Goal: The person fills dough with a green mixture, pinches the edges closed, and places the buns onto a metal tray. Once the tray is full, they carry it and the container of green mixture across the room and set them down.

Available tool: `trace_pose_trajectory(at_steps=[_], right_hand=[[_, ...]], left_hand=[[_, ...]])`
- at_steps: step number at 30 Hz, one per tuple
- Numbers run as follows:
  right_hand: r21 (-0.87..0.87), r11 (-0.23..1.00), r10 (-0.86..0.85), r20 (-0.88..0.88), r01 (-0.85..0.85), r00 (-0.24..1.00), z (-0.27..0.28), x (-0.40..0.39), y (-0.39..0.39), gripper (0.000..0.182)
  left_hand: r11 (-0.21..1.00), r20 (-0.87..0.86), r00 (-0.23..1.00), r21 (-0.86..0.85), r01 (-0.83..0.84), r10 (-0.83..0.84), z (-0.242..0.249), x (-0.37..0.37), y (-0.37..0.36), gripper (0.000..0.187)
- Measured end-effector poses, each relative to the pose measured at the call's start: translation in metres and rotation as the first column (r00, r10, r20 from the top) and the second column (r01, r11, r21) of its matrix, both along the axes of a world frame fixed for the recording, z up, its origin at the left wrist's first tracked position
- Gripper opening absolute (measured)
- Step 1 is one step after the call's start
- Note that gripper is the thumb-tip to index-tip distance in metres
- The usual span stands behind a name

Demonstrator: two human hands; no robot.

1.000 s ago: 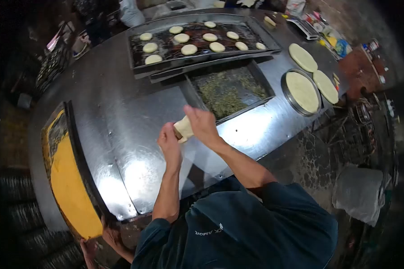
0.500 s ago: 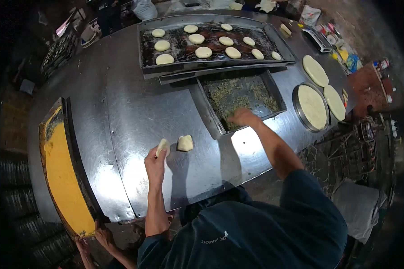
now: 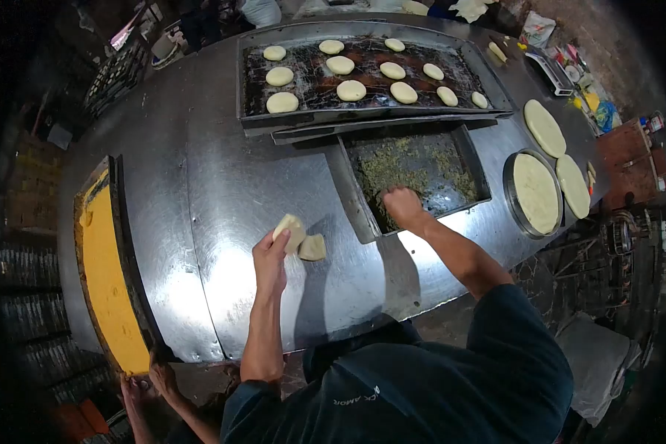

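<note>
My left hand [image 3: 269, 260] pinches a flat piece of dough [image 3: 289, 230] between thumb and fingers, held up off the steel table. Just to its right a second, folded-looking dough piece [image 3: 312, 249] lies on the metal, partly overlapped by the held one in the head view. My right hand [image 3: 402, 208] is curled closed at the near left corner of a metal tray [image 3: 481, 159]. Inside that tray a crumbly greenish filling [image 3: 399, 169] is spread over the bottom. The right fingertips point down and are hidden, so what they grip cannot be seen.
Behind the filling tray stands a large baking tray [image 3: 242, 81] with several dough rounds [image 3: 351, 91]. To the right are a round pan of dough [image 3: 536, 194] and flat dough ovals [image 3: 545, 129]. A long yellow-filled tray [image 3: 111, 285] stands left, another person's hands [image 3: 163, 377] at its near end.
The dough in my left hand has turned to show its flat face and moved toward the piece on the table. My right hand has curled more tightly over the filling. The view has shifted slightly.
</note>
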State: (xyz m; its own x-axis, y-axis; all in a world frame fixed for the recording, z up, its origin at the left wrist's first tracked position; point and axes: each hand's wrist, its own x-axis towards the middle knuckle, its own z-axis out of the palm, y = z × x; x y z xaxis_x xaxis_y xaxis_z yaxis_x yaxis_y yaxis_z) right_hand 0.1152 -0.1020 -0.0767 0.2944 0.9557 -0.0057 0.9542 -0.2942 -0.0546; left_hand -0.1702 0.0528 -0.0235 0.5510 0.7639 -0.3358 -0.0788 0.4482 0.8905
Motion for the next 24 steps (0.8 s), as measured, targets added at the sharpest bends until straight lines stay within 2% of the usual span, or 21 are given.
trace_pose_trajectory(at_steps=[1, 3, 4, 5, 6, 7, 9, 10, 11, 12, 13, 14, 15, 17, 19, 21, 22, 24], right_hand=[[0.003, 1.000, -0.004, -0.009, 0.004, 1.000, -0.002, 0.008, 0.001, 0.017], [-0.194, 0.980, -0.063, -0.135, 0.036, 0.989, 0.018, 0.026, 0.007, 0.017], [-0.188, 0.981, -0.068, -0.129, 0.044, 0.989, 0.033, 0.031, 0.005, 0.017], [-0.003, 0.983, -0.173, -0.338, 0.182, 0.925, 0.059, 0.031, 0.005, 0.017], [0.150, 0.927, -0.211, -0.546, 0.343, 0.811, 0.073, 0.035, 0.007, 0.018], [0.158, 0.926, -0.208, -0.543, 0.343, 0.813, 0.068, 0.044, 0.005, 0.018], [-0.178, 0.961, -0.266, -0.376, 0.213, 0.888, 0.051, 0.058, -0.009, 0.020], [-0.009, 0.957, -0.270, -0.399, 0.291, 0.876, 0.045, 0.060, -0.016, 0.023], [0.001, 0.956, -0.271, -0.393, 0.295, 0.879, 0.052, 0.061, -0.018, 0.023], [0.126, 0.903, -0.250, -0.624, 0.411, 0.741, 0.066, 0.058, -0.017, 0.024], [0.207, 0.812, -0.168, -0.813, 0.546, 0.558, 0.077, 0.050, -0.018, 0.025], [0.234, 0.804, -0.145, -0.814, 0.547, 0.562, 0.082, 0.042, -0.014, 0.029], [0.280, 0.816, -0.129, -0.765, 0.506, 0.631, 0.091, 0.032, -0.011, 0.025], [0.579, 0.728, -0.019, -0.520, 0.369, 0.854, 0.071, 0.028, -0.002, 0.027], [0.558, 0.749, -0.008, -0.531, 0.357, 0.847, 0.065, 0.033, -0.003, 0.030], [0.291, 0.746, -0.185, -0.774, 0.600, 0.605, 0.068, 0.033, -0.004, 0.029], [0.442, 0.711, -0.125, -0.686, 0.547, 0.717, 0.052, 0.033, -0.001, 0.028], [0.427, 0.711, -0.099, -0.725, 0.558, 0.682, 0.045, 0.036, 0.003, 0.027]], left_hand=[[1.000, -0.009, 1.000, 0.003, 0.004, -0.004, 0.010, 0.017, -0.002, 0.024], [0.998, 0.086, 0.994, -0.002, 0.066, -0.065, 0.026, 0.049, -0.003, 0.023], [0.997, 0.092, 0.993, 0.005, 0.072, -0.072, 0.022, 0.066, -0.004, 0.023], [0.991, 0.081, 0.988, 0.033, 0.126, -0.129, 0.012, 0.082, -0.002, 0.024], [0.982, 0.068, 0.981, 0.062, 0.177, -0.181, 0.007, 0.099, 0.000, 0.024], [0.982, 0.072, 0.981, 0.070, 0.178, -0.183, 0.000, 0.117, 0.000, 0.024], [0.955, -0.006, 0.957, 0.057, 0.291, -0.291, -0.008, 0.148, -0.012, 0.024], [0.952, -0.006, 0.954, 0.064, 0.300, -0.301, -0.011, 0.161, -0.020, 0.024], [0.949, 0.028, 0.949, -0.014, 0.314, -0.314, -0.014, 0.176, -0.026, 0.026], [0.940, 0.060, 0.945, -0.098, 0.326, -0.321, -0.013, 0.188, -0.034, 0.027], [0.939, 0.058, 0.943, -0.097, 0.331, -0.327, -0.013, 0.196, -0.043, 0.027], [0.932, 0.129, 0.945, -0.170, 0.320, -0.301, -0.006, 0.207, -0.051, 0.027], [0.917, 0.197, 0.942, -0.244, 0.314, -0.270, -0.004, 0.215, -0.057, 0.027], [0.917, 0.222, 0.941, -0.252, 0.308, -0.256, -0.014, 0.231, -0.062, 0.027], [0.926, 0.222, 0.952, -0.265, 0.268, -0.212, -0.025, 0.236, -0.059, 0.027], [0.938, 0.199, 0.963, -0.257, 0.232, -0.184, -0.025, 0.245, -0.062, 0.027], [0.947, 0.183, 0.970, -0.251, 0.201, -0.158, -0.025, 0.250, -0.064, 0.027], [0.954, 0.180, 0.974, -0.241, 0.177, -0.135, -0.029, 0.255, -0.064, 0.026]])
